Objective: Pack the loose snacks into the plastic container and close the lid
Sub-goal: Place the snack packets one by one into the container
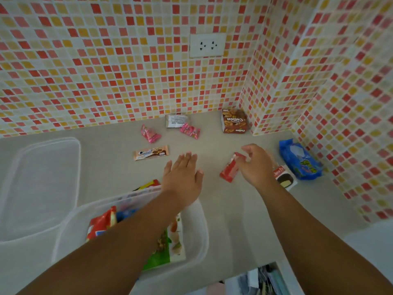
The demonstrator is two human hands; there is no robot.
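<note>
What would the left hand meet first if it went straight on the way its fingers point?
Probably a pink candy. The left hand is open, its fingers pointing up-right toward the wall. The counter between looks bare, though height is unclear.

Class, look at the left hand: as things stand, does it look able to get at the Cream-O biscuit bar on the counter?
Probably yes. The left hand is open, holds nothing and hovers just right of the Cream-O bar. Only bare counter shows between them, and nothing lies on the bar.
</note>
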